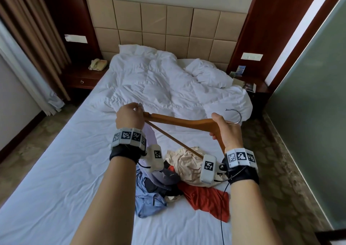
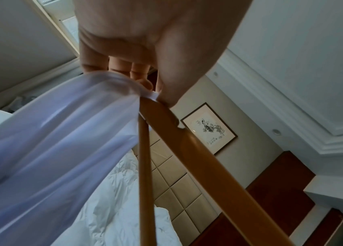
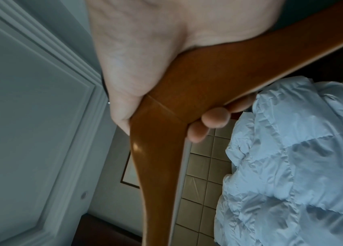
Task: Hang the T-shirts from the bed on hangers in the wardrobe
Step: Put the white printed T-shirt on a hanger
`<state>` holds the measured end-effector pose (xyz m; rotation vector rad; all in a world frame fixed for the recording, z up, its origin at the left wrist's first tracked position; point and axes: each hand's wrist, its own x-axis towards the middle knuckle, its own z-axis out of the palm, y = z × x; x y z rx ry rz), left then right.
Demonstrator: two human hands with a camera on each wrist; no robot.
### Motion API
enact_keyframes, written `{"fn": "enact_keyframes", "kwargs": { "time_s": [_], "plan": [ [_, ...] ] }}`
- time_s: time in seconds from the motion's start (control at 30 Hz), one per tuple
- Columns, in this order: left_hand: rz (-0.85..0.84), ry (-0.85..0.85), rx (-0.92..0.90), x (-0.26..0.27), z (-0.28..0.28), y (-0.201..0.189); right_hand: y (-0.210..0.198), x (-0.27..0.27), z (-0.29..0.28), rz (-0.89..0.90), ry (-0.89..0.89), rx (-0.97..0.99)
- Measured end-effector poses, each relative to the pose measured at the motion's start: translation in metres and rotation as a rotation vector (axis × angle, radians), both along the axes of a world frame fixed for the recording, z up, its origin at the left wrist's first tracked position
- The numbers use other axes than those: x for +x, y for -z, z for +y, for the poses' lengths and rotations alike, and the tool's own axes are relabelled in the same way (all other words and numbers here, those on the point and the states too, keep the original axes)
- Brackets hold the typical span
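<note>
Over bed (image 1: 56,169) | hands grip hanger (image 1: 179,122) – lavender shirt (image 2: 50,149) mostly hidden

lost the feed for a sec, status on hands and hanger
Right hand grips wooden hanger at its middle. Left hand pinches lilac T-shirt at hanger's end. Shirt pile on bed, nothing blocking.

You hold a glossy, smooth wooden hanger (image 1: 179,122) (its hook (image 1: 236,114) shiny metal); the lilac T-shirt (image 2: 61,141) looks thin, soft cloth.
</note>
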<state>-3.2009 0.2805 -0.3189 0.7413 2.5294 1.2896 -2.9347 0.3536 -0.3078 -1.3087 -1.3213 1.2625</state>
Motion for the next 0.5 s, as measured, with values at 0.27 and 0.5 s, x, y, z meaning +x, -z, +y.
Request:
{"fn": "enact_keyframes", "kwargs": {
  "time_s": [0.27, 0.5],
  "plan": [
    [0.051, -0.108, 0.018, 0.003, -0.001, 0.002, 0.0, 0.007, 0.002, -0.055, 0.021, 0.042],
    [0.09, 0.178, -0.026, 0.017, 0.009, -0.002, 0.008, -0.002, 0.002, -0.116, -0.048, 0.055]
  ]
}}
